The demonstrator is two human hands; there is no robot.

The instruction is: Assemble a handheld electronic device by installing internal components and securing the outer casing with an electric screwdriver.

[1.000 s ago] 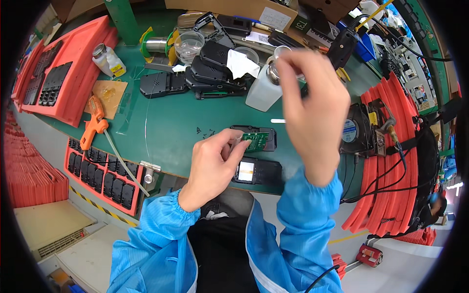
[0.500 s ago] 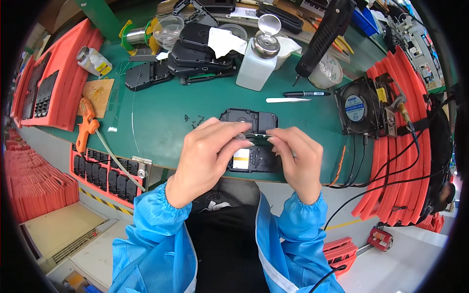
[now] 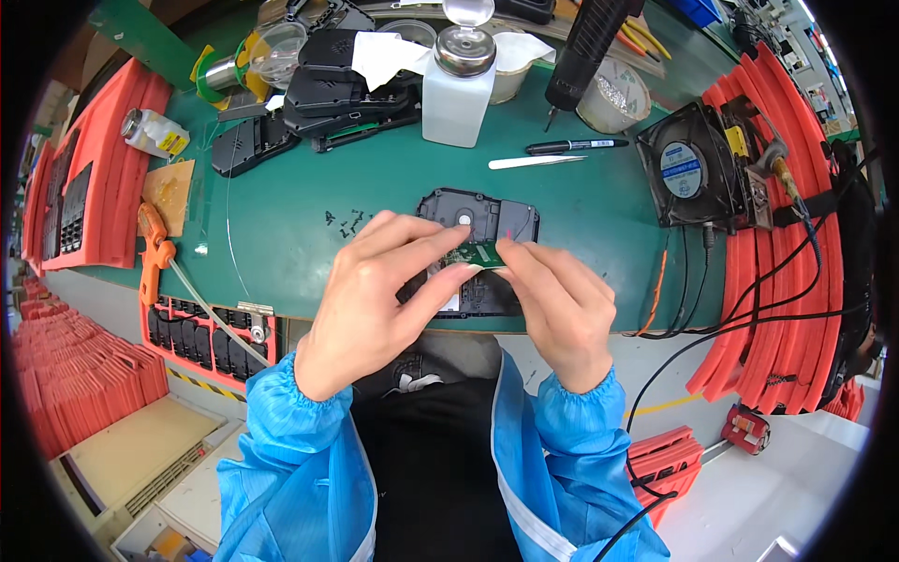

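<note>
Pinches a green circuit board (image 3: 484,253) by both ends, with the left hand (image 3: 365,288) part-closed on its left end and the right hand (image 3: 565,304) part-closed on its right. Holds it between a far black housing (image 3: 479,214) and a near black housing (image 3: 482,302). Has white tweezers (image 3: 536,162) and a black marker (image 3: 573,146) beyond, right of a white bottle (image 3: 458,105).

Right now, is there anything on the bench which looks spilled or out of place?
Yes: small black pieces lie scattered on the green bench, beyond the left hand, in no container. Also, the lid of the white bottle stands open.
</note>
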